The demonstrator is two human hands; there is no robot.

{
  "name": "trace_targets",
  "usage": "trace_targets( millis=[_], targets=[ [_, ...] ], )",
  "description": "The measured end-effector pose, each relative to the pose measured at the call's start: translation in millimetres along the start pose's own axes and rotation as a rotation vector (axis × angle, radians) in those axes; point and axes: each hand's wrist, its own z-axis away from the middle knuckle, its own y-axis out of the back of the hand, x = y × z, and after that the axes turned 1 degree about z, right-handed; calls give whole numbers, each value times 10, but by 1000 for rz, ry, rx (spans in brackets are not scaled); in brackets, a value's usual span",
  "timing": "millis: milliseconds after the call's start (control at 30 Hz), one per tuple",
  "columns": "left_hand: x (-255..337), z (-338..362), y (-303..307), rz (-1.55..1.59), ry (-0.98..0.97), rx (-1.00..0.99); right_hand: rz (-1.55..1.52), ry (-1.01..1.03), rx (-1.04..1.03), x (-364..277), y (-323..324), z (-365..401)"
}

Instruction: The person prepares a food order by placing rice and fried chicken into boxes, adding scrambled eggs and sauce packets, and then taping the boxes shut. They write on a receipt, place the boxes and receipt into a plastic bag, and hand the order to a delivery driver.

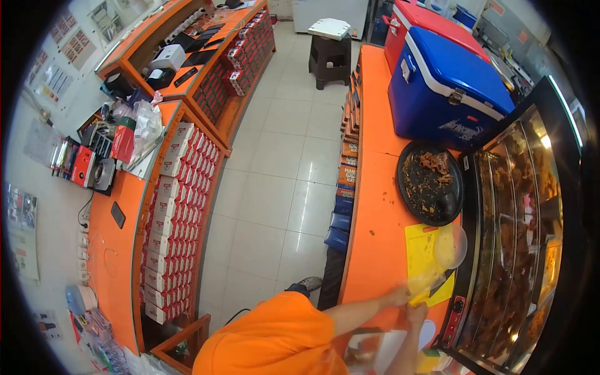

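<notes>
My left hand (398,296) and my right hand (416,312) are close together over the near end of a yellow board (420,250) on the orange counter. The fingers of both look closed around a pale, see-through thing (425,282), smeared by motion; its kind cannot be made out. A clear round bowl (450,246) sits on the board's right side, just beyond my hands. Near the bowl shows a dark grey flat piece (441,282), partly hidden. Beyond the board is a black round tray (431,182) with browned fried pieces (435,164) and crumbs.
A lit glass display cabinet (519,231) with browned food stands along the right. Blue (450,87) and red (431,31) coolers are farther up the counter (378,187). Stacked white-and-red boxes (172,231) fill the left shelves. A dark stool (329,59) stands on the tiled floor.
</notes>
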Motion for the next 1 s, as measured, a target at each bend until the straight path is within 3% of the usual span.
trace_targets(
  millis=[67, 100, 133, 200, 233, 267, 333, 367, 400, 433, 500, 567, 633, 700, 767, 800, 833, 867, 900, 933, 1000],
  targets=[
    [-46, 367, 329, -106, -232, 195, 209, -19, 138, -72, -131, 59],
    [-270, 412, 561, -139, -282, 308, 273, -21, 121, -606, 51, 313],
    [-554, 511, 707, -166, -325, 413, 131, 112, 183, -766, 1, 368],
    [-232, 1570, 1424, -49, -71, 330, -92, 319, 242, -1074, -111, 480],
    [-545, 1692, 1610, 203, 37, 258, -179, 399, 241, -1429, -269, 586],
    [-664, 1980, 1794, 547, 133, 237, -380, 381, 172, -2195, -287, 1105],
    [-123, 2861, 1940, 1030, 66, 286, -381, 712, 41, -2951, -733, 1686],
    [8, 3100, 1993, 1027, 55, 297, -159, 855, -104, -3154, -954, 1970],
    [122, 3287, 2087, 1215, -118, 210, 71, 983, -241, -3324, -1122, 2103],
    [205, 3442, 2250, 1389, -299, 107, 67, 993, -226, -3406, -1216, 2107],
    [167, 3710, 2548, 1404, -379, 101, 99, 1210, -165, -3383, -1423, 1978],
    [-35, 3909, 2916, 1433, -453, 117, 143, 1088, -165, -3348, -1680, 1629],
    [-325, 4030, 3431, 1058, -353, 217, 170, 674, -635, -3064, -2192, 1017],
    [-870, 4148, 3954, 1032, -241, 423, 561, 578, -911, -2913, -2614, 612],
    [-1930, 4214, 4259, 592, 95, 819, 457, 550, -996, -2691, -2952, 459],
    [-2087, 4438, 4301, 486, 495, 753, 468, 370, -1091, -2243, -3388, 220],
    [-2462, 4570, 4154, 486, 593, 824, 173, 163, -1143, -1907, -3697, 88],
    [-2833, 4786, 4145, 588, 573, 507, 56, 13, -1153, -2107, -3632, 144],
    [-3635, 4779, 4002, 619, 610, 396, 4, -87, -1149, -2519, -3568, 192],
    [-3617, 4825, 4140, 628, 616, 401, -50, -159, -1142, -2824, -3527, 190],
    [-3374, 4790, 4249, 936, 672, 405, -146, -241, -1137, -3486, -3469, 118]
  ],
)
